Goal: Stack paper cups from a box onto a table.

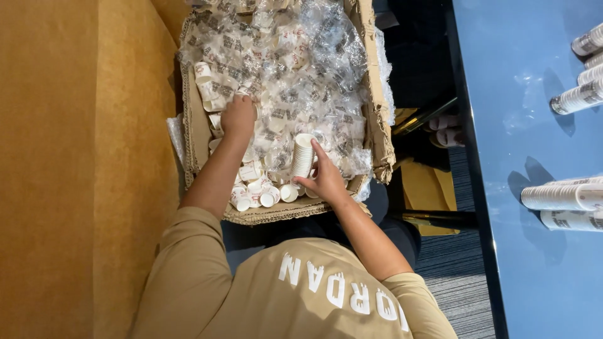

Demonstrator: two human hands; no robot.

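Note:
A torn cardboard box [377, 119] in front of me is full of crumpled clear plastic wrappers [301, 69] and loose small white paper cups [254, 191]. My right hand [325, 181] is at the box's near edge, gripping a short nested stack of white cups [303, 154] that stands nearly upright. My left hand [238, 117] reaches deeper into the box on the left, palm down among wrappers and cups. Its fingertips are buried, so I cannot see whether it holds anything.
A blue table [527, 125] runs along the right, with long sleeves of stacked cups lying on it [562, 196] [578, 97]. A tan wall panel [81, 157] stands close on the left. Grey carpet [455, 276] and gold furniture legs [433, 216] lie between box and table.

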